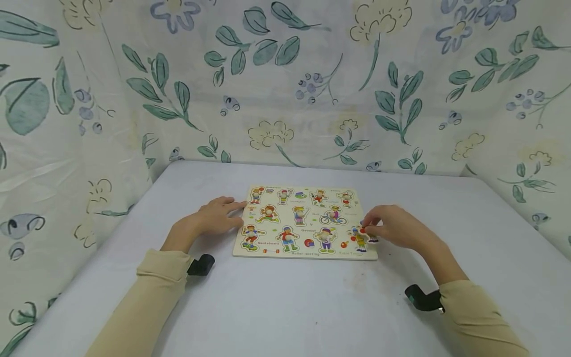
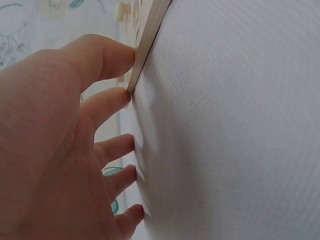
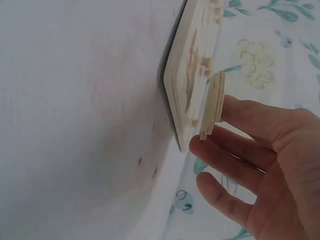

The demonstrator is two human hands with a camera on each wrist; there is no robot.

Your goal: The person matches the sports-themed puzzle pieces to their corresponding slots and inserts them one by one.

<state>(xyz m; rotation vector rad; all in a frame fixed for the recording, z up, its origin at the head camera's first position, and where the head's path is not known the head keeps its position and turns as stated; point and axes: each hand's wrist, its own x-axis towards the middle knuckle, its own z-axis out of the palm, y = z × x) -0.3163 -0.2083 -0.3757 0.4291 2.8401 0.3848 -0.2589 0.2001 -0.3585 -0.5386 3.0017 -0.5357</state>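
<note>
A pale wooden knob puzzle board [image 1: 354,221], printed with small sports figures, lies flat on the table. My left hand [image 1: 217,217] is at its left edge; in the left wrist view the thumb and index finger [image 2: 107,106] touch the board's side, and the other fingers reach down to the cloth. Over the board's lower right corner, my right hand [image 1: 401,227] pinches a small wooden puzzle piece [image 3: 215,102] between thumb and fingers. That piece is tilted and held just off the board. Below it a table-tennis figure piece [image 1: 359,240] shows, partly overlapped.
A white cloth covers the table [image 1: 285,307]. Behind and at the sides hangs a floral curtain [image 1: 276,104]. Dark wrist cameras, one on the left cuff [image 1: 201,266] and one on the right cuff [image 1: 423,298], stick out near the table.
</note>
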